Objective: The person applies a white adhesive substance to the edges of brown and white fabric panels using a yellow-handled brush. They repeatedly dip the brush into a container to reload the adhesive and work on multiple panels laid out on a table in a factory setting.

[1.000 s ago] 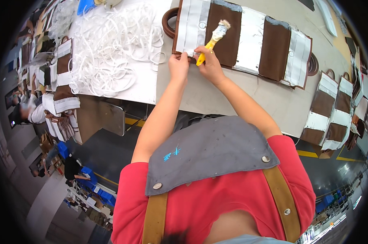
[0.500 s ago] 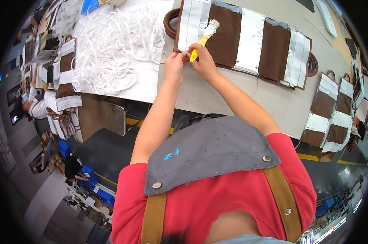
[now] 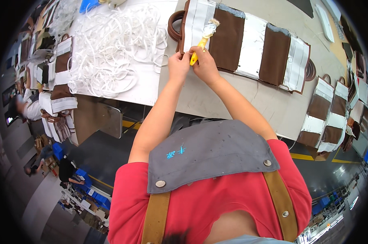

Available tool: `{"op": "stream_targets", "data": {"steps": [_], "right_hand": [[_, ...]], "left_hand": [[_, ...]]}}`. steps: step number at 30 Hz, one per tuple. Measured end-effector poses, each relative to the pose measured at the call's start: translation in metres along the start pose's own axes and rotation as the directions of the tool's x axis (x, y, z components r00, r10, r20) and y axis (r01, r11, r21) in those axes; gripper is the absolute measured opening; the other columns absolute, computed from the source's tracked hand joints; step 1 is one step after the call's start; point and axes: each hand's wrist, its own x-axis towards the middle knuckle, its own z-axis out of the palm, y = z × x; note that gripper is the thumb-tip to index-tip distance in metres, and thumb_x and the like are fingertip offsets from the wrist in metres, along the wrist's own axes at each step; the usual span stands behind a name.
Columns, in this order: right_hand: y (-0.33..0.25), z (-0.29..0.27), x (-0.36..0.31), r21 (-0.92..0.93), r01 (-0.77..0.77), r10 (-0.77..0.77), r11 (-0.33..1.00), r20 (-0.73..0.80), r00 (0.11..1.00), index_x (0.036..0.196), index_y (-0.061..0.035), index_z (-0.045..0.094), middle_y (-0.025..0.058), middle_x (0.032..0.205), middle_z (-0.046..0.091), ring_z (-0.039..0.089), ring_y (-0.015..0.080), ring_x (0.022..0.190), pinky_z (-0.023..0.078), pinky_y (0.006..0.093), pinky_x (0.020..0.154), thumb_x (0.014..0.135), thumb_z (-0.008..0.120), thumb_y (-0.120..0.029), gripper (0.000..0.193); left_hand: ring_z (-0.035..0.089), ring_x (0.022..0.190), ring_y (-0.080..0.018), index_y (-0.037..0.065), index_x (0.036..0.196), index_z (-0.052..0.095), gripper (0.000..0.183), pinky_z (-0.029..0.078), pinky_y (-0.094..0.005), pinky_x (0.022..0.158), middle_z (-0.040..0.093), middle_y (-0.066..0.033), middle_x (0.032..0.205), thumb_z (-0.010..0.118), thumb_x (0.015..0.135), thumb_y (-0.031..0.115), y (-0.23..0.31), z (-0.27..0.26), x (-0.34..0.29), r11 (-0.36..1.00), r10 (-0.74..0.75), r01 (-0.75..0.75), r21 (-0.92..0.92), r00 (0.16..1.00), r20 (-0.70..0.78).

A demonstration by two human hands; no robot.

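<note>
My right hand (image 3: pixel 204 65) grips a yellow-handled paintbrush (image 3: pixel 202 42), whose bristles point away from me and are caked with white paste. Beside it my left hand (image 3: pixel 178 67) is closed at the near left corner of a brown and white bag panel (image 3: pixel 226 42), its fingertips pinching the edge. Both hands nearly touch, and their fingers partly hide that corner. The panel lies flat, with brown sections, white strips and greyish smears along the far edges of the brown parts. Brown looped handles (image 3: pixel 175 25) stick out at its left end, others at its right.
A big tangle of white tape (image 3: pixel 110 53) covers the table left of my hands. More brown and white panels (image 3: pixel 320 110) hang over the table edge at right; others are stacked at far left (image 3: pixel 64 91). A blue object (image 3: pixel 88 5) sits at the back. Other people work in the background.
My left hand has moved closer to my right, and its fingertips now press at the panel's corner. The brush stays in my right hand, almost in place. The whole view has shifted slightly.
</note>
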Motion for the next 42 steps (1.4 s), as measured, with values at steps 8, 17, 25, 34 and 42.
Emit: {"op": "stream_targets", "data": {"steps": [8,17,25,34,42], "right_hand": [[0.006,0.008,-0.012,-0.015,-0.007,0.006,1.0,-0.068,0.998,0.095,-0.0051,0.045,0.0116,0.081,0.056,0.055,0.0306,0.076,0.045,0.037,0.066,0.074,0.06,0.001,0.027],[-0.004,-0.023,-0.015,0.107,-0.085,0.1,0.991,-0.139,0.985,0.097,-0.0067,0.051,0.0098,0.081,0.06,0.059,0.0267,0.077,0.047,0.0351,0.068,0.071,0.055,0.007,0.029],[-0.021,-0.101,0.009,-0.311,0.111,-0.028,0.944,0.261,0.965,0.11,-0.02,0.055,0.0053,0.071,0.06,0.056,0.0251,0.064,0.045,0.0347,0.06,0.069,0.054,0.003,0.047],[-0.025,-0.101,-0.006,-0.285,0.099,-0.042,0.953,0.199,0.979,0.108,-0.0186,0.055,0.0055,0.068,0.056,0.052,0.0248,0.063,0.044,0.0344,0.06,0.067,0.054,0.004,0.046],[-0.029,-0.11,0.0,-0.3,0.126,-0.06,0.946,0.219,0.974,0.107,-0.0108,0.057,0.0038,0.085,0.064,0.058,0.0212,0.074,0.046,0.0308,0.07,0.074,0.053,0.007,0.038]], "left_hand": [[0.054,0.064,-0.0088,-0.002,0.082,0.06,0.018,0.044,-0.0228,0.064,0.06,-0.0026,0.073,0.056,0.083,0.015,-0.008,-0.004,0.008,0.979,-0.115,0.126,-0.161,0.99,0.075],[0.05,0.063,-0.0066,0.001,0.082,0.059,0.016,0.04,-0.0206,0.059,0.058,-0.0013,0.071,0.061,0.078,0.016,-0.009,-0.004,0.007,0.997,-0.057,0.051,0.064,0.995,0.083],[0.054,0.068,-0.0085,-0.002,0.084,0.058,0.018,0.041,-0.0194,0.061,0.06,-0.004,0.077,0.062,0.076,0.014,-0.027,-0.01,0.006,0.998,-0.064,0.067,-0.016,0.99,0.127],[0.056,0.067,-0.0105,-0.004,0.086,0.054,0.015,0.045,-0.0219,0.063,0.058,-0.0059,0.077,0.056,0.077,0.007,-0.021,0.005,0.005,0.993,-0.113,0.113,0.032,0.993,0.011],[0.055,0.064,-0.0111,-0.003,0.08,0.053,0.014,0.043,-0.0226,0.056,0.058,-0.0074,0.073,0.056,0.076,0.01,-0.04,0.007,0.014,0.993,-0.071,0.068,-0.092,0.997,-0.025]]}}
